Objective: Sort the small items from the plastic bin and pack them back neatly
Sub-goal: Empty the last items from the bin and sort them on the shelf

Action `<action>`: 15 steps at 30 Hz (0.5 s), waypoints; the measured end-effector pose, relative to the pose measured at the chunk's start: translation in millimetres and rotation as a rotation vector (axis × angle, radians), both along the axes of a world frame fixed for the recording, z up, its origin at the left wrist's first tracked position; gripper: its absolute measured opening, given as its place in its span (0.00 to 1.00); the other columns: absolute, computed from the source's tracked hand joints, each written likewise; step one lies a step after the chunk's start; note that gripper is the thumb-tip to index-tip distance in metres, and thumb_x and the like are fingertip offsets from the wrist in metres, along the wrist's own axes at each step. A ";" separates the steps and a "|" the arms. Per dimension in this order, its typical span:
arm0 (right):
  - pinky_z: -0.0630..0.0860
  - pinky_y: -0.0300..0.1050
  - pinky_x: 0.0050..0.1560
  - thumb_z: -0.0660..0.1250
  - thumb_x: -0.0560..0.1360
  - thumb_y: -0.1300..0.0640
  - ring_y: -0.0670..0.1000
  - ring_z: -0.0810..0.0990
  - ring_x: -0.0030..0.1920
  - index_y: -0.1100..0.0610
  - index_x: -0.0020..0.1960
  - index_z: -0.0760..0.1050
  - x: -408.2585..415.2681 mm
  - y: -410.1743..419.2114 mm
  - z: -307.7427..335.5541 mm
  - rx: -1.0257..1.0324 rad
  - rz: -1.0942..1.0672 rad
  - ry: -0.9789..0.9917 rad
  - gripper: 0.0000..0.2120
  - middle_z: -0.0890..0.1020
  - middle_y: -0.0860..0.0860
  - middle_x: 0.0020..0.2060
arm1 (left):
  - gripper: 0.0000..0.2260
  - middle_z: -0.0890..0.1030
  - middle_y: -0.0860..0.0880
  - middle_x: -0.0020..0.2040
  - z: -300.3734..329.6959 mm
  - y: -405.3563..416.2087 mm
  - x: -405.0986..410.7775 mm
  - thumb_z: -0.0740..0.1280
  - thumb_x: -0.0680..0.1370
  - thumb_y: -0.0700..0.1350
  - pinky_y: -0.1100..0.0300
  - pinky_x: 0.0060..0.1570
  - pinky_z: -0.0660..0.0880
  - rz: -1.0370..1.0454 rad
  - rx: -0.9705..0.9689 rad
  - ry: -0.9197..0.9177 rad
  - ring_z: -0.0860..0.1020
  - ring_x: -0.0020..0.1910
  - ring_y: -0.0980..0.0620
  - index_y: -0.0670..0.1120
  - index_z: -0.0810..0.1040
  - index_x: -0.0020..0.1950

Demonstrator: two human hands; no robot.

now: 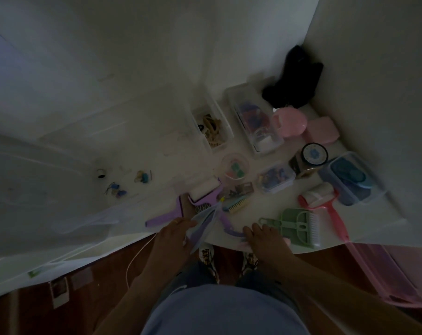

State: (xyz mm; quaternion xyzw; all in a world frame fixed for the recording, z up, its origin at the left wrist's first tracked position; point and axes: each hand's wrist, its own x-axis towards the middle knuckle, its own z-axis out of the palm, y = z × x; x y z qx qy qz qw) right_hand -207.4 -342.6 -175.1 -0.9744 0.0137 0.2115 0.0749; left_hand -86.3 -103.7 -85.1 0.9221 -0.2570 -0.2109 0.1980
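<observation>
Fingers (189, 224) pinching clear bag (202, 221), no legible writing

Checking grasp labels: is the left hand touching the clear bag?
Touching. Head view: the left hand pinches the clear bag at its near edge, fingers curled over the plastic with no gap.

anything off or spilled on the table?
Nothing spilled or broken that shows. A few tiny loose bits lie apart at the left of the white table, away from the containers; they look not yet sorted. The green dustpan sits close to the near edge. The frame is dark and blurred.
</observation>
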 end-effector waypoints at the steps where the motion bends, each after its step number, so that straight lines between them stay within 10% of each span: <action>1: 0.70 0.44 0.23 0.72 0.59 0.53 0.55 0.77 0.26 0.55 0.51 0.73 -2.6 -2.9 14.6 0.018 -0.023 0.009 0.22 0.78 0.53 0.34 | 0.20 0.83 0.47 0.55 3.8 -1.7 -1.0 0.72 0.68 0.31 0.64 0.45 0.72 0.002 -0.019 -0.008 0.83 0.46 0.49 0.46 0.83 0.58; 4: 0.74 0.47 0.34 0.66 0.76 0.56 0.52 0.80 0.36 0.55 0.57 0.69 -6.1 -7.4 75.7 0.342 -0.362 0.061 0.11 0.80 0.53 0.42 | 0.19 0.80 0.47 0.62 11.3 -6.4 -3.7 0.70 0.74 0.35 0.62 0.53 0.71 0.003 -0.064 -0.023 0.81 0.55 0.47 0.45 0.79 0.64; 9: 0.75 0.47 0.31 0.65 0.78 0.63 0.55 0.75 0.29 0.66 0.57 0.75 17.3 10.3 168.8 1.681 -1.247 0.561 0.09 0.77 0.59 0.34 | 0.24 0.80 0.48 0.64 17.1 -23.5 -6.8 0.76 0.70 0.40 0.56 0.57 0.76 -0.042 -0.116 -0.085 0.80 0.59 0.47 0.47 0.78 0.66; 15: 0.76 0.49 0.46 0.63 0.80 0.60 0.56 0.76 0.35 0.64 0.61 0.74 43.4 25.4 171.8 1.909 -1.257 0.787 0.12 0.78 0.59 0.41 | 0.29 0.76 0.49 0.69 27.0 -50.2 -4.9 0.75 0.71 0.42 0.48 0.62 0.76 -0.141 -0.163 -0.176 0.74 0.67 0.49 0.48 0.74 0.71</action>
